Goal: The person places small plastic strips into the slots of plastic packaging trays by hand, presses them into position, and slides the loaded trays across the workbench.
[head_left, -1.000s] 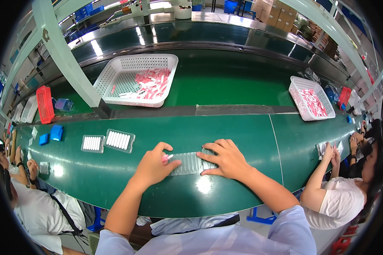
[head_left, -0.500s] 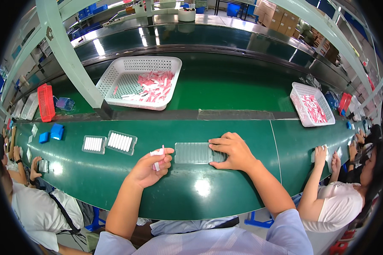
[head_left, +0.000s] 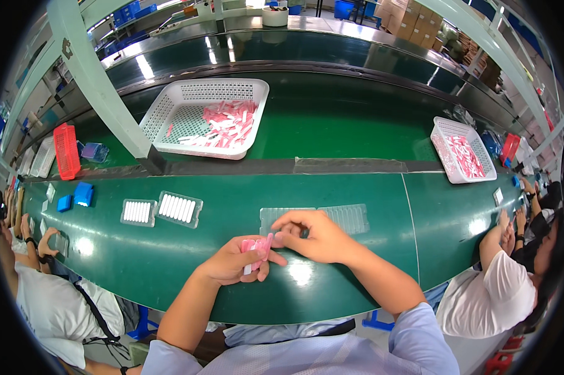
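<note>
A fan of several small pink-and-white strips (head_left: 255,247) is gripped in my left hand (head_left: 235,261), low over the green table. My right hand (head_left: 316,237) reaches across from the right, its thumb and fingertips closed at the end of one pink strip. Behind both hands lies a clear ribbed plastic tray (head_left: 347,217), unfolded flat into two halves; my right hand hides part of it. To the left, two clear trays (head_left: 137,212) (head_left: 179,209) rest side by side, each filled with a row of white strips.
A large white basket (head_left: 160,115) of pink and white strips stands beyond a dark ledge (head_left: 351,165). Another white basket (head_left: 441,147) of strips is at far right. Blue blocks (head_left: 83,194) and a red basket (head_left: 67,151) lie left. Co-workers sit on both sides. A pale post (head_left: 100,81) rises ahead.
My right hand has left the tray and come to the strips in my left hand. The tray is now spread into two halves. My left hand has shifted right and nearer.
</note>
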`<move>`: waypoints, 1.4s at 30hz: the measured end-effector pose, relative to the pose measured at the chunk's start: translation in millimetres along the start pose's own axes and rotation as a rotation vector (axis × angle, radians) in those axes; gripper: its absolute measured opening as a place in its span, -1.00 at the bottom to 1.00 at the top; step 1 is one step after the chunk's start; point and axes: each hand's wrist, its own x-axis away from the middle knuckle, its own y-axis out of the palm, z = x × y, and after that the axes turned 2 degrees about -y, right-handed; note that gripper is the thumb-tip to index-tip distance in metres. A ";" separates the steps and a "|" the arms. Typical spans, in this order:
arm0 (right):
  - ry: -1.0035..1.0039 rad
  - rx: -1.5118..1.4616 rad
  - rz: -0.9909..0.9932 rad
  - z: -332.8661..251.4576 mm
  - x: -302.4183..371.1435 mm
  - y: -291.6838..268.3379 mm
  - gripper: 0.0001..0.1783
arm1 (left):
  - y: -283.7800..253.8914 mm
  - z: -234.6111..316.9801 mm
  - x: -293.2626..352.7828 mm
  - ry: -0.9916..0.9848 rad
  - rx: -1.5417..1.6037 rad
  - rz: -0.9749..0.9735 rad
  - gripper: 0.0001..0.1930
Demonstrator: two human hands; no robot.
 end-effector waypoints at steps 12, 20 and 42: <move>-0.685 0.752 0.301 24.9 -30.6 3.7 -0.91 | -28.4 7.2 4.2 0.255 0.228 0.458 -0.58; -0.689 0.839 0.041 43.1 -14.5 8.7 -0.75 | -19.4 11.5 4.9 0.189 0.330 0.360 -0.58; -0.582 0.878 0.068 40.2 -18.8 -1.3 -0.76 | -26.1 10.1 4.1 0.233 0.569 0.227 -0.52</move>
